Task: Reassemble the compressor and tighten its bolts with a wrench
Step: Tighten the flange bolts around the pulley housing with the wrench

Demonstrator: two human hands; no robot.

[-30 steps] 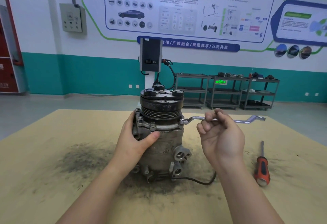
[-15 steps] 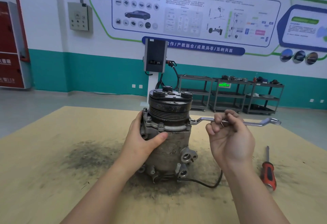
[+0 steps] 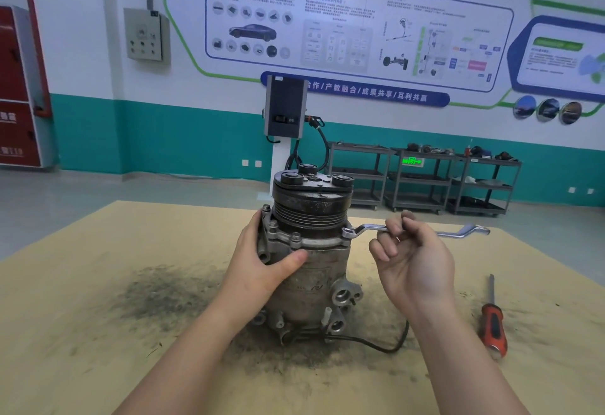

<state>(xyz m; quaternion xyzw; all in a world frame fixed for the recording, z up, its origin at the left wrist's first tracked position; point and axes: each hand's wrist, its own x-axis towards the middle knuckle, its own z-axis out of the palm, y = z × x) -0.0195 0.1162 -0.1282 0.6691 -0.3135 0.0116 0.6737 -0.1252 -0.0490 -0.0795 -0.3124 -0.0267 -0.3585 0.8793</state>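
Left hand (image 3: 262, 267) grips the upright compressor (image 3: 311, 250)
I see my right hand (image 3: 412, 260) curled round the offset ring wrench (image 3: 415, 231), its ring on a flange bolt (image 3: 347, 232)

screwdriver (image 3: 492, 319) lying on table (image 3: 98, 332), right side | dark grime patch (image 3: 163, 293) | shelf carts (image 3: 422, 178) by wall

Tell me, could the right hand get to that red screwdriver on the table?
Probably yes: the screwdriver lies in the open just beside the right hand, nothing between them, but that hand grips the wrench and must release it first.
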